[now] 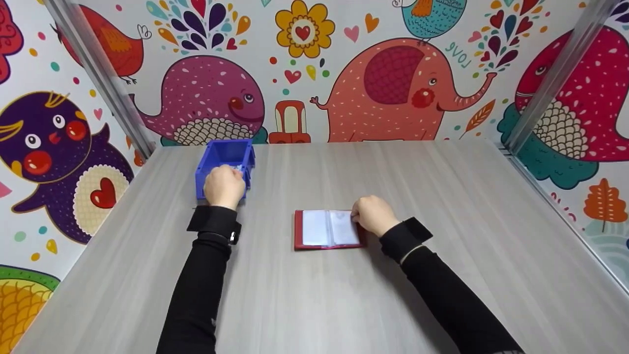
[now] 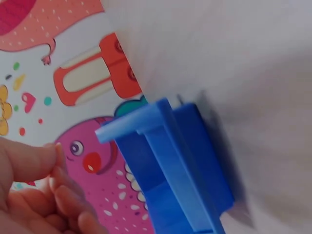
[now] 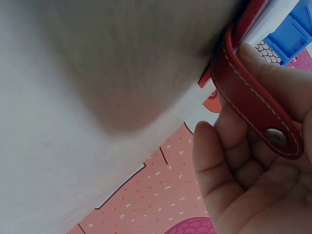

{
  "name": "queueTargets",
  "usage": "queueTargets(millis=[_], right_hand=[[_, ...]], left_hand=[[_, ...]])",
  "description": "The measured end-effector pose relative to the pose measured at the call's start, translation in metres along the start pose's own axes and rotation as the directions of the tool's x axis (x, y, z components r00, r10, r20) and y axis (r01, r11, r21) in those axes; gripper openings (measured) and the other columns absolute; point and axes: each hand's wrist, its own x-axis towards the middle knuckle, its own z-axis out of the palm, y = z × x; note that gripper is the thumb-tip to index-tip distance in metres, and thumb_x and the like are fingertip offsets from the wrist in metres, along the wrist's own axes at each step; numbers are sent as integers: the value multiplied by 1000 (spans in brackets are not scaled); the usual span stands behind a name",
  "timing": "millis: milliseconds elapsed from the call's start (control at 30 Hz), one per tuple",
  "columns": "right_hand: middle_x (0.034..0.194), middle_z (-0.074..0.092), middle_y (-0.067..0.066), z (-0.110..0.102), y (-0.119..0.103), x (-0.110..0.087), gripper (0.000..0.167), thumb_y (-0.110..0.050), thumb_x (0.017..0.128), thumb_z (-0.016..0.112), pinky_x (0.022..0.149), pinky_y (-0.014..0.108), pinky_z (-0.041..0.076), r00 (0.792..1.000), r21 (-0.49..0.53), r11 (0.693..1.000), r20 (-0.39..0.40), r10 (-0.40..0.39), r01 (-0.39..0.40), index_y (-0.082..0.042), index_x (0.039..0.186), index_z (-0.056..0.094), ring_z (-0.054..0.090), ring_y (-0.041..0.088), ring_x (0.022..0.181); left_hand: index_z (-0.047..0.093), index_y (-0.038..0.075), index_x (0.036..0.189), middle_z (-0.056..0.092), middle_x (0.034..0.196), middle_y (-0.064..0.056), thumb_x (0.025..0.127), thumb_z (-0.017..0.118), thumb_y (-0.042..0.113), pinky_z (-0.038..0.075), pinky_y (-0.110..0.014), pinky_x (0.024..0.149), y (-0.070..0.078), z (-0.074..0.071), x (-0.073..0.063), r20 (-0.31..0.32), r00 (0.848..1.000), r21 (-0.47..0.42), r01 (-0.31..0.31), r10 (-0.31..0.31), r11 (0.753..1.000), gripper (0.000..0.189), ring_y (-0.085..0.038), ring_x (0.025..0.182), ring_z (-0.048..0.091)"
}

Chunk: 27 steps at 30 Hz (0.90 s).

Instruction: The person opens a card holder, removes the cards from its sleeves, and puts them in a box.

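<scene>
A red card holder (image 1: 298, 231) lies spread out on the table, with clear plastic sleeves (image 1: 315, 228) on both sides. My right hand (image 1: 374, 214) grips its right edge. In the right wrist view, the thumb (image 3: 253, 54) presses at the sleeves' edge, and a red strap (image 3: 243, 92) with white stitching and a metal snap hangs between thumb and curled fingers. My left hand (image 1: 224, 187) is over the near side of a blue bin (image 1: 200, 177). Its fingers curl in and the thumb meets the index finger, with nothing showing between them in the left wrist view (image 2: 53, 190).
The bin stands at the table's back left, and part of its inside is hidden by my left hand. Printed walls (image 1: 304, 73) with cartoon animals enclose the wood-grain table (image 1: 275, 295) at the back and sides. Metal posts (image 1: 105, 78) rise at the back corners.
</scene>
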Motion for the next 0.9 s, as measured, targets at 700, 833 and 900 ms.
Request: queueTargets(millis=[700, 833, 900], right_hand=[[78, 73, 8, 1, 2, 0, 5, -1, 76, 80, 72, 43, 54, 1000, -6, 1000, -14, -14, 14, -4, 74, 77, 69, 31, 77], [78, 73, 9, 1, 2, 0, 4, -1, 76, 80, 72, 43, 54, 1000, -5, 1000, -17, -21, 21, -3, 75, 77, 69, 31, 76], [78, 73, 9, 1, 2, 0, 4, -1, 75, 81, 72, 43, 54, 1000, -5, 1000, -19, -25, 25, -3, 75, 77, 69, 31, 76]], left_hand=[[75, 1, 87, 73, 91, -15, 87, 63, 8, 50, -49, 80, 34, 28, -40, 126, 959, -136, -236, 253, 962, 14, -37, 88, 68], [75, 3, 88, 72, 90, -12, 88, 66, 11, 51, -46, 79, 40, 31, -49, 212, 942, -121, -237, 259, 964, 12, -32, 86, 68], [74, 4, 88, 72, 90, -11, 88, 67, 12, 51, -45, 79, 43, 33, -53, 266, 929, -127, -230, 257, 965, 11, -30, 83, 67]])
